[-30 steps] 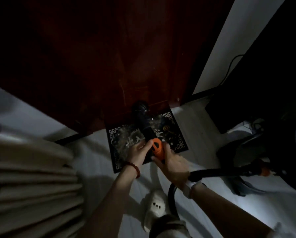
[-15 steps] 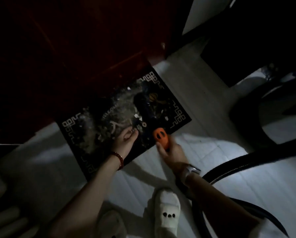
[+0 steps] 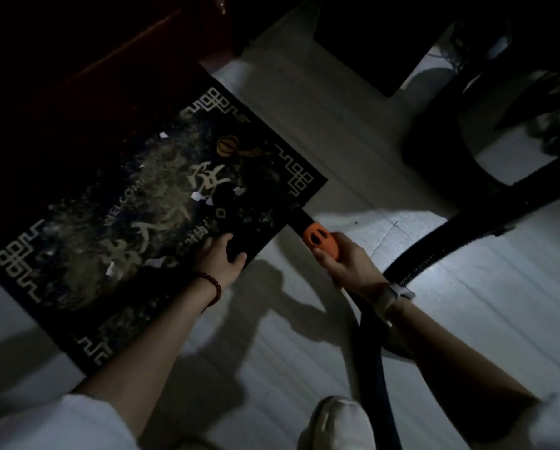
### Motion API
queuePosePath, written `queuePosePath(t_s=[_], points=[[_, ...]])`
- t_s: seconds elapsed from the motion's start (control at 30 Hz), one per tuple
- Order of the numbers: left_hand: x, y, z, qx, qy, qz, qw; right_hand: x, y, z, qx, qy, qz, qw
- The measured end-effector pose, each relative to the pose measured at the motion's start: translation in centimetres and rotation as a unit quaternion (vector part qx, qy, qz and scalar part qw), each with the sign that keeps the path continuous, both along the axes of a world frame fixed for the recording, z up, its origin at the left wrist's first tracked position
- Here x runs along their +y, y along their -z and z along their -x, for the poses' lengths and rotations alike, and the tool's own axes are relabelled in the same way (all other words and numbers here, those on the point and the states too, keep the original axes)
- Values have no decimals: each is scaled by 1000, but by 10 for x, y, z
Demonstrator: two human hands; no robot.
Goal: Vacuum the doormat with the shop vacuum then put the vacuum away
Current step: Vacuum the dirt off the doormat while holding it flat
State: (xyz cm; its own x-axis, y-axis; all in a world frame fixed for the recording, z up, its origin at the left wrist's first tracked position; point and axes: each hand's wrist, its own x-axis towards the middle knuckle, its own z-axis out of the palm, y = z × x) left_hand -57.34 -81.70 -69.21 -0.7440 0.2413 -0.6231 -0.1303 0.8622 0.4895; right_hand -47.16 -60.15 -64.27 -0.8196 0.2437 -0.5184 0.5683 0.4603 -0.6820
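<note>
On doormat [image 3: 148, 203] edge: left hand [image 3: 221, 259] now flat; right hand [image 3: 346, 264] still grips nozzle [image 3: 320, 240].

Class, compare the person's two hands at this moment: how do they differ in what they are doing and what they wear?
The left hand presses on the dark patterned doormat at its near edge; the right hand grips the orange vacuum handle. The left wrist wears a red bead bracelet; the right wears a pale wristband. Both arms are bare.

The doormat [image 3: 148, 203] reads "WELCOM" — the word's end too dim to read.
</note>
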Motion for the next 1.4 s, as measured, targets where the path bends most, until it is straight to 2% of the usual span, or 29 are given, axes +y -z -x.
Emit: queuePosePath(t_s=[0.1,0.2,0.3,0.37,0.4,0.5,0.57,0.7,0.8,0.9,1.0,1.07,1.2,1.3,1.4], points=[[2,23,10,63,48,36,996,7,18,19,1,1,29,1000],[0,44,9,117,106,111,981,19,35,18,-15,8,27,999],[-5,63,1,89,142,159,973,20,42,13,-19,-29,0,999],[-9,73,-4,81,162,184,966,15,40,13,4,-64,-70,995],[-11,75,-5,86,168,190,963,11,38,15,12,-90,-134,987],[-12,79,-7,104,162,195,962,-12,32,24,16,-147,-339,929],[-12,80,-6,108,156,196,962,-29,36,31,13,-142,-376,915],[-13,80,-6,114,159,190,962,-24,48,36,-11,-163,-361,918],[-14,78,-4,110,159,184,964,-5,40,21,-26,-160,-239,957],[-13,79,-6,107,149,179,967,5,35,-5,-47,-195,-196,960],[-12,80,-5,103,140,172,970,29,35,14,2,-63,-182,981],[-12,80,-5,100,141,171,970,39,36,40,19,0,-127,992],[-13,79,-4,103,138,170,970,21,49,42,2,-68,-137,988],[-13,78,-4,102,144,178,968,4,52,15,-36,-127,-85,988],[-11,76,-3,100,143,178,968,5,49,13,-40,-157,-150,975]])
